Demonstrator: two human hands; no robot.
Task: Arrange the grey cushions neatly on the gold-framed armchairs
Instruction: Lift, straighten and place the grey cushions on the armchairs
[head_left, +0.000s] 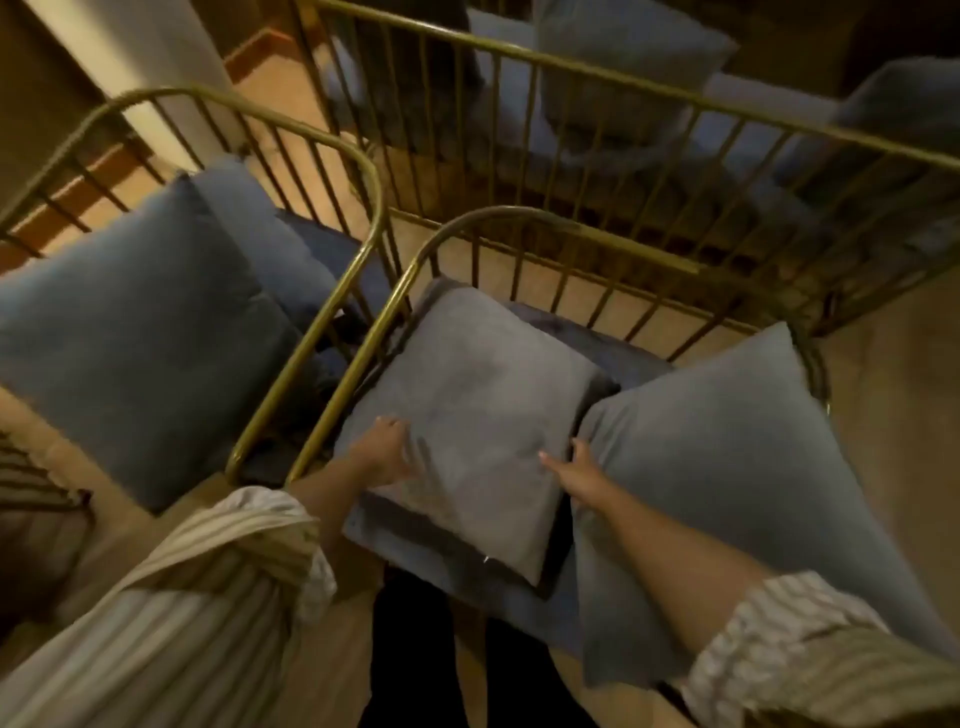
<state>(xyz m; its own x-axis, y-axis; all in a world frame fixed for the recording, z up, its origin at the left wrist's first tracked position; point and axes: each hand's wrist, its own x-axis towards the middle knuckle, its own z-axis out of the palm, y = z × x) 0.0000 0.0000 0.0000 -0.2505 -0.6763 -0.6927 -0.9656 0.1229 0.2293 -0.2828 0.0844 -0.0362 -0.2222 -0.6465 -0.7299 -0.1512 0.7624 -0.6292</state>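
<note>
Cushion under both hands' fingers

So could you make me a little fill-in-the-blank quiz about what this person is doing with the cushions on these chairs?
1. Both hands rest on the flat grey cushion lying on the ____ of the nearer armchair.
2. The left hand is at that cushion's left edge; the right hand is at its ____ edge.
3. The armchair frames are ____ in colour.
4. The person's rolled-up sleeves have a ____ pattern.

Missing words: seat; right; gold; striped
</note>
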